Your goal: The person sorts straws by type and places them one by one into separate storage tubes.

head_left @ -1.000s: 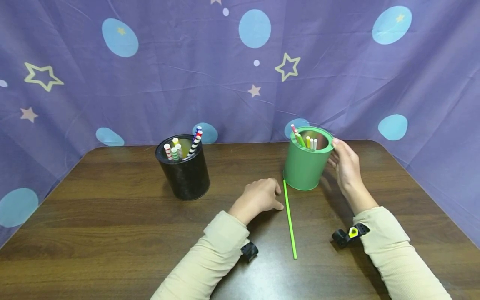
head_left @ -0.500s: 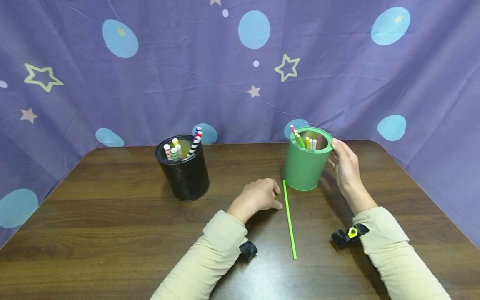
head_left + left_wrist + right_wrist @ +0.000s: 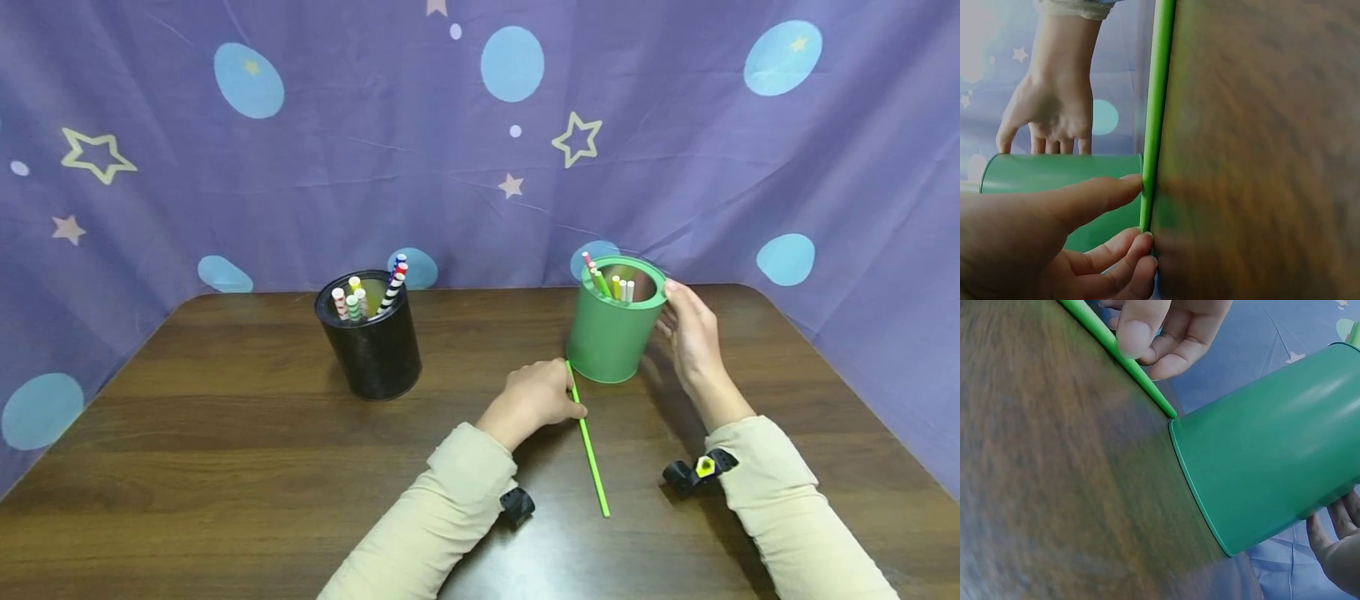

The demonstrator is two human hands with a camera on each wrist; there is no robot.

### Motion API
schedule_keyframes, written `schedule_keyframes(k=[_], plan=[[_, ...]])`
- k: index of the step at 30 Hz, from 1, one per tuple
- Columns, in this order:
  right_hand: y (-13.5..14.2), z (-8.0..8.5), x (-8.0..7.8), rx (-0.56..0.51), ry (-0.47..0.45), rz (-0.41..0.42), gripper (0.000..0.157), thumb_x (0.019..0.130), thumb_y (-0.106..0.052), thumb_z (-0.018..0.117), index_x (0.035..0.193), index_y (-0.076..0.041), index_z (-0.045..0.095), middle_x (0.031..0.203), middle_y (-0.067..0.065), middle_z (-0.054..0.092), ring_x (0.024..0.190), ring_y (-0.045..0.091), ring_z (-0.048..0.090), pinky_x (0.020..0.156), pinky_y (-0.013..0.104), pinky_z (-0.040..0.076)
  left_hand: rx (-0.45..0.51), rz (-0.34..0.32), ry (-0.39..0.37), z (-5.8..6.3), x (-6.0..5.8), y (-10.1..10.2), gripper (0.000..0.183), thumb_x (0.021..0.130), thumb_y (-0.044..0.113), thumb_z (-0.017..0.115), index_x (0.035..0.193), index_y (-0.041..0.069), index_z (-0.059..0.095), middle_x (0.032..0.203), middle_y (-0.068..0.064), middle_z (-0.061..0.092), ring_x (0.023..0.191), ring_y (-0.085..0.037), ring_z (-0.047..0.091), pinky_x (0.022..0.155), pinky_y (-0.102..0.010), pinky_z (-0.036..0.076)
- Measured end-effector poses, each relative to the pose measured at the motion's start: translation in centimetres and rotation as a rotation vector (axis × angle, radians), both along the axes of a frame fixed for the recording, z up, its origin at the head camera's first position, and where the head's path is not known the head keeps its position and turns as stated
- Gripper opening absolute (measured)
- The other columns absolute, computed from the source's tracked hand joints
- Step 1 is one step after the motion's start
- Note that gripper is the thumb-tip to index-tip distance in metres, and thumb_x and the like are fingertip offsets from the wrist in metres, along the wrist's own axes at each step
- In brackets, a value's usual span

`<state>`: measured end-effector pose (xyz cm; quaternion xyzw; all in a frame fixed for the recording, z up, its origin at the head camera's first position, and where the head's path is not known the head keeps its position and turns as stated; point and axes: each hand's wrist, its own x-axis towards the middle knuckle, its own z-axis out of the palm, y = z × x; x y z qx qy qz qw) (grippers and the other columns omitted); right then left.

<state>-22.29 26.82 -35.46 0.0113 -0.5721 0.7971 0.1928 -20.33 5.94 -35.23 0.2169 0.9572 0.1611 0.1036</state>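
A thin bright green straw (image 3: 592,467) lies on the table, its far end close to the base of the green can (image 3: 611,342). My left hand (image 3: 534,398) has thumb and curled fingertips on that straw, pinching near its far end. In the left wrist view, the thumb (image 3: 1107,195) meets the straw (image 3: 1159,94), with the other fingertips lower down by its end. My right hand (image 3: 693,333) holds the right side of the can, thumb at the rim and fingers behind. Several coloured straws (image 3: 617,287) stand inside this can.
A black can (image 3: 375,354) with several striped straws (image 3: 390,292) stands on the left of the brown wooden table (image 3: 247,433). A purple curtain (image 3: 420,108) with stars and blue spots hangs behind the table.
My left hand has moved slightly right, onto the green straw. The straw's near end has swung a little to the right. My right hand stays at the green can.
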Motion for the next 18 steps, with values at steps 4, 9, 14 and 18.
schedule_keyframes(k=[4,9,14,18], plan=[[-0.2,0.0,0.0,-0.002,-0.005,-0.006,0.021,0.101,-0.016,0.052,0.092,-0.022,0.069,0.089,-0.01,0.071,0.087,0.003,0.064,0.077,0.019,0.048,0.017,0.023,-0.01,0.0,-0.3,-0.7,0.019,0.082,0.031,0.08,0.082,0.017,0.067,0.087,0.001,0.063,0.084,-0.025,0.064,0.071,-0.038,0.05],[-0.2,0.0,0.0,-0.001,-0.005,-0.007,0.021,0.102,-0.016,0.052,0.091,-0.022,0.069,0.088,-0.01,0.07,0.086,0.003,0.064,0.076,0.02,0.048,0.078,0.027,-0.042,0.1,-1.0,-1.8,0.015,0.082,0.02,0.078,0.093,0.011,0.073,0.097,-0.004,0.069,0.089,-0.026,0.064,0.078,-0.037,0.051],[-0.1,0.1,0.1,0.002,-0.009,-0.002,0.021,0.102,-0.016,0.051,0.091,-0.022,0.069,0.088,-0.01,0.07,0.086,0.003,0.064,0.077,0.019,0.048,0.131,0.038,-0.104,0.4,-1.3,-2.4,0.018,0.084,0.015,0.077,0.1,0.007,0.073,0.084,-0.003,0.069,0.066,-0.017,0.061,0.065,-0.028,0.05],[0.0,0.1,0.1,0.004,-0.013,-0.003,0.021,0.102,-0.016,0.051,0.092,-0.022,0.069,0.089,-0.01,0.071,0.087,0.003,0.064,0.077,0.019,0.048,0.169,0.052,-0.149,0.6,-1.4,-2.5,0.025,0.085,0.011,0.074,0.109,0.004,0.071,0.09,-0.008,0.071,0.048,-0.013,0.057,0.049,-0.023,0.047]])
